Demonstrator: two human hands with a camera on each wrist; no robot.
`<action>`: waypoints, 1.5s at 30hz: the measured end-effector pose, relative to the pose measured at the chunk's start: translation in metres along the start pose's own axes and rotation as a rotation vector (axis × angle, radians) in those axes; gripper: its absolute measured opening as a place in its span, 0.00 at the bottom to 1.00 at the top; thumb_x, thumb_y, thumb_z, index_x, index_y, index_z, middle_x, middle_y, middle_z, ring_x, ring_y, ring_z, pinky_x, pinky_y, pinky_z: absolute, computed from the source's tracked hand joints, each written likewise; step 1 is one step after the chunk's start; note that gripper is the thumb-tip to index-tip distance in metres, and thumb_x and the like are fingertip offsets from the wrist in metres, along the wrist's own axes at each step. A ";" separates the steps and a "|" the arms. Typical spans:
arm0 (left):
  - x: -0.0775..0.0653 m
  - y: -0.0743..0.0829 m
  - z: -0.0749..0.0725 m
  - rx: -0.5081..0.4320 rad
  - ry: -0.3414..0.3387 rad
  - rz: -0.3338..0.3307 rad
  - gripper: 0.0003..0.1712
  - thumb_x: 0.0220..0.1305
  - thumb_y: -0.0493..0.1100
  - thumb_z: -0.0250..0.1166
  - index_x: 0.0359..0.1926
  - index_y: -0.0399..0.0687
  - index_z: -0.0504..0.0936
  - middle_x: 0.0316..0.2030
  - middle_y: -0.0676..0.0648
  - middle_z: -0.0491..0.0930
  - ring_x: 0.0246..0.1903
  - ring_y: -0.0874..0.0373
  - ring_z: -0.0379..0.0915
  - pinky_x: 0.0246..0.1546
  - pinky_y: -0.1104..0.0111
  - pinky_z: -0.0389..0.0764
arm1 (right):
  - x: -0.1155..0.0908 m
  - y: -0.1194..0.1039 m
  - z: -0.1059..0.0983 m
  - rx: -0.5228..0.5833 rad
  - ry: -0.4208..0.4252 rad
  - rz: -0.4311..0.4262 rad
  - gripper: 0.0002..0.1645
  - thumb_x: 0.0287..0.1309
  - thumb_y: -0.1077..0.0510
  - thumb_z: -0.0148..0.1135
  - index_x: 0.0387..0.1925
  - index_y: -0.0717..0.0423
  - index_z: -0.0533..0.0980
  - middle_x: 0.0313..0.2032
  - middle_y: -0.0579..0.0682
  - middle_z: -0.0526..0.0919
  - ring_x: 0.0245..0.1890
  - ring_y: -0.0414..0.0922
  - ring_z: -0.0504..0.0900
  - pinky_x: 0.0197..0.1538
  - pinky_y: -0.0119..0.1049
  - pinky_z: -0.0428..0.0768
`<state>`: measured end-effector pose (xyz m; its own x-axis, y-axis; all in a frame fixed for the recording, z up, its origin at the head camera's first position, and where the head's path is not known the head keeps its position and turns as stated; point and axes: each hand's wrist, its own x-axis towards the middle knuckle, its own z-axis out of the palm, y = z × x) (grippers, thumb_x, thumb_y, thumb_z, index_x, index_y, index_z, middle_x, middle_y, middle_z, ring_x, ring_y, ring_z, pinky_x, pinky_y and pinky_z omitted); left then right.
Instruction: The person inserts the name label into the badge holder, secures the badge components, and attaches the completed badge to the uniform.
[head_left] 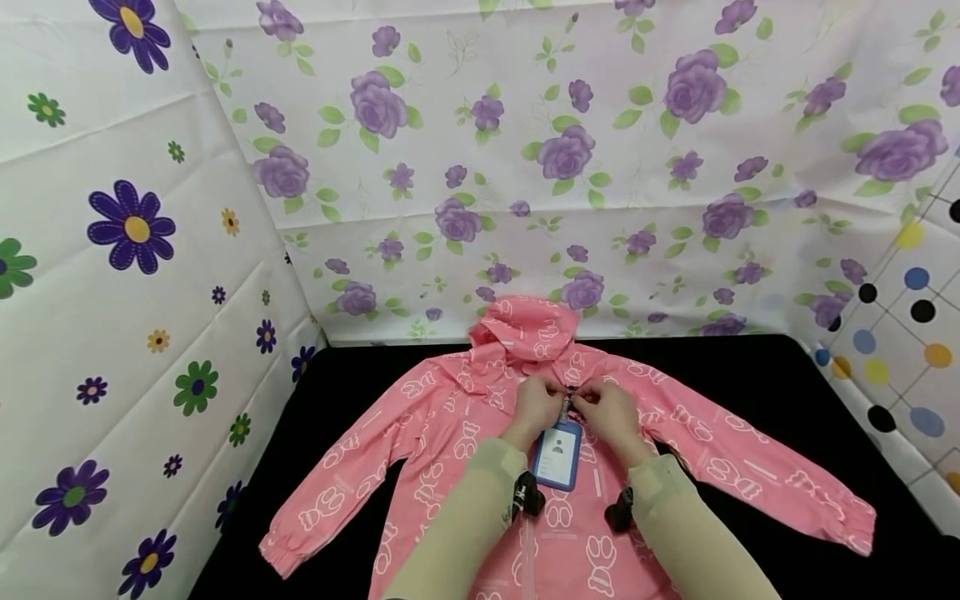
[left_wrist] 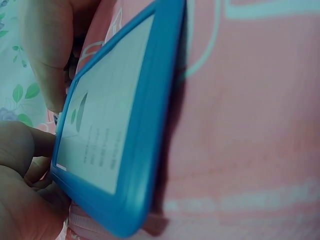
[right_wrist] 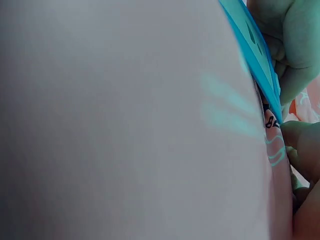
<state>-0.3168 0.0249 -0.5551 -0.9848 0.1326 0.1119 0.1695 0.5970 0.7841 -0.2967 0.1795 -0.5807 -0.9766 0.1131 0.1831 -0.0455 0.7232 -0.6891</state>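
A pink hooded jacket (head_left: pixel 465 467) with white bear outlines lies spread out, front up. On its chest rests a blue-framed ID badge (head_left: pixel 557 454) with a white card inside. Just above the badge, my left hand (head_left: pixel 534 410) and right hand (head_left: pixel 611 414) come together, fingertips pinching at the badge clip (head_left: pixel 565 407). The fingers mostly hide the clip, so whether it grips the fabric cannot be seen. In the left wrist view the badge (left_wrist: pixel 102 107) lies at a slant over the jacket, fingers around its top end. The right wrist view shows the badge (right_wrist: pixel 257 55) edge-on.
A black table surface (head_left: pixel 757 383) lies under the jacket. Flower-printed sheets (head_left: pixel 450 125) rise behind and at the left, with a dotted sheet (head_left: pixel 911 358) at the right. The hood (head_left: pixel 528 325) lies near the back edge, and both sleeves spread outward.
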 end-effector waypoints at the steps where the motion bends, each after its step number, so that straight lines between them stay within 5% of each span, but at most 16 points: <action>1: 0.000 0.000 0.000 -0.001 -0.003 -0.001 0.08 0.65 0.31 0.67 0.35 0.40 0.93 0.33 0.48 0.89 0.35 0.57 0.81 0.37 0.69 0.82 | 0.000 0.000 0.000 0.001 0.005 -0.001 0.05 0.67 0.55 0.72 0.36 0.51 0.89 0.35 0.49 0.89 0.39 0.52 0.84 0.45 0.50 0.80; 12: 0.000 -0.001 0.002 -0.020 0.002 0.010 0.07 0.64 0.29 0.66 0.36 0.37 0.91 0.32 0.46 0.87 0.32 0.59 0.78 0.35 0.70 0.80 | -0.011 -0.008 0.005 0.049 0.121 0.000 0.05 0.64 0.56 0.74 0.37 0.51 0.93 0.33 0.48 0.92 0.35 0.51 0.87 0.40 0.50 0.80; 22: 0.000 0.001 0.000 -0.010 -0.008 -0.029 0.07 0.65 0.29 0.66 0.36 0.38 0.90 0.32 0.46 0.86 0.33 0.55 0.79 0.35 0.68 0.81 | -0.014 -0.008 0.013 0.035 0.176 -0.058 0.06 0.65 0.57 0.74 0.39 0.53 0.93 0.40 0.53 0.92 0.42 0.56 0.89 0.46 0.57 0.82; 32: 0.000 0.000 0.004 -0.087 -0.021 -0.080 0.07 0.65 0.28 0.66 0.37 0.39 0.91 0.34 0.46 0.87 0.33 0.59 0.78 0.34 0.70 0.81 | -0.015 -0.011 0.020 0.027 0.260 -0.013 0.05 0.63 0.57 0.74 0.34 0.53 0.91 0.31 0.49 0.89 0.35 0.53 0.85 0.42 0.51 0.77; 45: 0.001 0.003 0.004 -0.081 0.014 -0.105 0.06 0.60 0.28 0.68 0.33 0.39 0.90 0.29 0.49 0.84 0.31 0.57 0.77 0.32 0.70 0.79 | -0.019 -0.011 0.019 0.034 0.251 -0.028 0.06 0.66 0.55 0.74 0.38 0.52 0.92 0.39 0.54 0.88 0.42 0.59 0.82 0.47 0.56 0.73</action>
<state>-0.3173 0.0301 -0.5552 -0.9975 0.0612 0.0348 0.0624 0.5409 0.8388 -0.2817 0.1565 -0.5893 -0.8922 0.2620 0.3679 -0.0827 0.7059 -0.7035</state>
